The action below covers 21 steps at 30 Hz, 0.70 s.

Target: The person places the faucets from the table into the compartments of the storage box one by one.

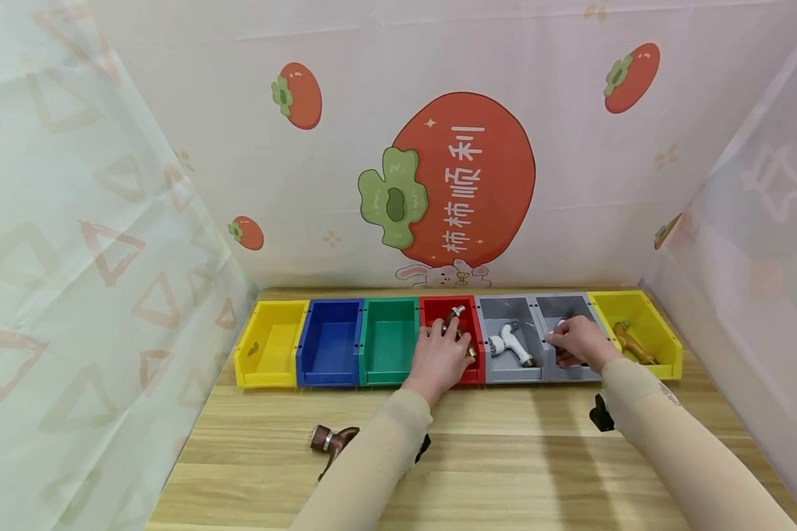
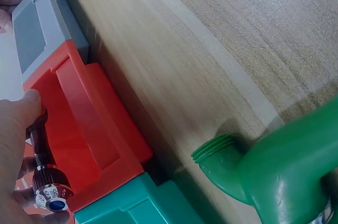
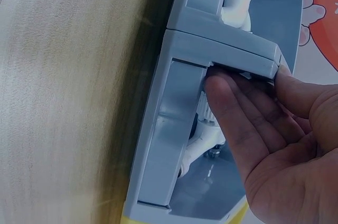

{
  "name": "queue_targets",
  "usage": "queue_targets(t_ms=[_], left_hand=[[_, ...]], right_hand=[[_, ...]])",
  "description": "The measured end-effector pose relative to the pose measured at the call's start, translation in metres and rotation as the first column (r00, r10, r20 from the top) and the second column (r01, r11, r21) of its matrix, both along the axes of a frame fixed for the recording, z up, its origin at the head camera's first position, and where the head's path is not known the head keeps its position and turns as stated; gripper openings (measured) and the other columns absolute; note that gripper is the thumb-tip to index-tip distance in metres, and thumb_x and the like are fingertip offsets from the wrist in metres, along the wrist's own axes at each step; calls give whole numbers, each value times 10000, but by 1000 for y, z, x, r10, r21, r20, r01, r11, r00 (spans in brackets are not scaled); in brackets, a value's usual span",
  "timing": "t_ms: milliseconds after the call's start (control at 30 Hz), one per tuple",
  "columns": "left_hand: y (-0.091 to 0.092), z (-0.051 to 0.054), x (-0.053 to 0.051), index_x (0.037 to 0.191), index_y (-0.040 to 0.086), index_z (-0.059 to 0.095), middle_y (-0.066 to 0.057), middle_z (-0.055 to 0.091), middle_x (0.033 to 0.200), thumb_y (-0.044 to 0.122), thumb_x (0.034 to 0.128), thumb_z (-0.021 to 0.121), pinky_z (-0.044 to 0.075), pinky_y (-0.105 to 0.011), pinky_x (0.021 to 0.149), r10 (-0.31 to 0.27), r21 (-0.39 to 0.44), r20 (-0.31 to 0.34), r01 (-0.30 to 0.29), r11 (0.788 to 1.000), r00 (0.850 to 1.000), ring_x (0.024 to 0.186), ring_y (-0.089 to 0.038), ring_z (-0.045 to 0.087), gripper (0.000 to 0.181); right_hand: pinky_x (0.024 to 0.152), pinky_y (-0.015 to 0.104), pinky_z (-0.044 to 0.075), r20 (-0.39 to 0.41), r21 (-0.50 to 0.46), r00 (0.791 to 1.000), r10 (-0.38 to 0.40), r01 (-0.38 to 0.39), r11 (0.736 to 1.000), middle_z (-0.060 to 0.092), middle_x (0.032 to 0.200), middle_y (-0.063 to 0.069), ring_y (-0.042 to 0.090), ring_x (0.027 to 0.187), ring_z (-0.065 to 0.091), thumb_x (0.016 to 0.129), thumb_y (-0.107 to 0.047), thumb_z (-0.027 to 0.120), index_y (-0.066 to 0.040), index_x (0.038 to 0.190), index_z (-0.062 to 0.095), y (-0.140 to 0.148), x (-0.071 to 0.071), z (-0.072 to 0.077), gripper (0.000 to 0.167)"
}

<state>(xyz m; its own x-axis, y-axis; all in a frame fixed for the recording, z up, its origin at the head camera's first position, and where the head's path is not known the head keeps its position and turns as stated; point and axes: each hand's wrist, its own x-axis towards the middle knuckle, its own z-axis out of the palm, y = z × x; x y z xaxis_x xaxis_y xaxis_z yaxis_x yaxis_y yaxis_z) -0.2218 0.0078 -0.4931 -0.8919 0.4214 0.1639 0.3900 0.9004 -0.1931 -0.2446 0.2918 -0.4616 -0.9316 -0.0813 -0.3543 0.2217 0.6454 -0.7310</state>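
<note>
My left hand (image 1: 441, 358) reaches into the red bin (image 2: 79, 123) and holds a dark faucet (image 2: 43, 155) with a chrome end, thumb at one end and fingers around the other. My right hand (image 1: 581, 343) is at the right-hand grey bin (image 3: 177, 129). Its thumb lies at the top of the side wall and its fingers are inside, gripping that wall. Below these fingers a white faucet (image 3: 206, 137) lies in the bin, partly hidden by the hand. Another white faucet (image 1: 513, 343) lies in the neighbouring grey bin (image 1: 505, 375).
A yellow bin (image 1: 664, 358) at the right end holds a golden-brown faucet (image 1: 631, 343). Leftward stand green (image 1: 390, 332), blue (image 1: 332, 339) and yellow (image 1: 275, 339) bins. On the table lie a brown faucet (image 1: 332, 440), partly behind my left forearm, and a green faucet (image 2: 280, 166).
</note>
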Motion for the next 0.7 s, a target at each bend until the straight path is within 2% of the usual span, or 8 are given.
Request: queue_targets(t_ms=[167,300,400,533,700], left_hand=[[-2,-1,0,1392,299,653,-90,518,1516,594,948,638,482,-510,1072,15,-5,19,-15,1000,1000,1322,-303,488,534],[-9,-3,-1,1352,247,695,-87,544,1502,586,959,626,448,-476,1134,38,-28,50,-36,999,998,1305,-288,551,524],[-16,-4,-1,1339,245,706,-65,555,1500,574,974,609,412,-473,1168,22,-38,70,-20,999,997,1310,-278,574,500],[-24,-1,2,1370,262,677,-43,532,1525,559,987,598,404,-507,1168,-26,-33,97,29,999,995,1390,-296,501,491],[-32,9,12,1436,280,618,-34,483,1567,579,983,590,382,-538,1176,-38,-2,144,39,999,989,1459,-327,408,543]], right_hand=[[689,395,643,1,-2,1000,3,-3,1000,617,778,128,223,671,679,1037,-134,611,88,997,647,-1,0,0,228],[691,392,642,2,-6,1000,6,-6,1000,619,796,139,230,681,678,1040,-138,607,92,1022,648,-1,-1,-1,234],[691,389,642,2,-1,1000,-1,1,1000,626,804,139,226,684,679,1040,-135,607,86,1023,650,0,-1,-2,226],[695,393,643,5,2,1000,-6,6,1000,632,809,137,227,689,683,1036,-130,610,81,1021,651,2,-2,-4,215],[698,398,644,1,-7,1000,-1,1,1000,634,818,146,236,700,688,1039,-134,605,85,1023,649,3,-2,-4,225]])
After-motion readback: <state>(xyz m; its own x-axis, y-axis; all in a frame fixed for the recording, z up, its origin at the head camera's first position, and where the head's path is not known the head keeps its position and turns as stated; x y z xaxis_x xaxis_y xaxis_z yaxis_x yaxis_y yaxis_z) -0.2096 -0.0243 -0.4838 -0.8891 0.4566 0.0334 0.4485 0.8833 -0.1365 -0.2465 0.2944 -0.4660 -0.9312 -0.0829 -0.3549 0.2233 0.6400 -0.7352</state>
